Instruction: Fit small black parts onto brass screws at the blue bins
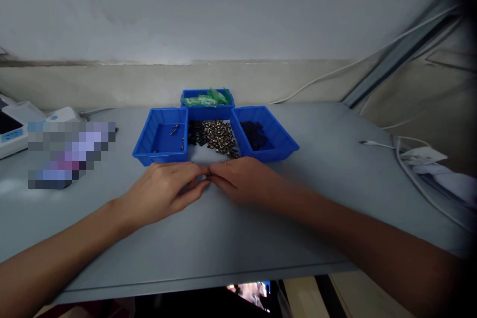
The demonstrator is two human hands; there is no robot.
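Note:
My left hand and my right hand meet above the table in front of the blue bins. The fingertips of both are pinched together around a small dark part, mostly hidden, whose kind I cannot make out. Just beyond lies a loose heap of small brass-coloured metal pieces, with black pieces at its left side. Left of the heap, a blue bin holds a few small metal fittings. To the right, another blue bin contains many small black parts.
A third blue bin with green plastic packets stands at the back against the wall. On the left are a pixelated flat object and a white device. White cables and a plastic bag lie at the right.

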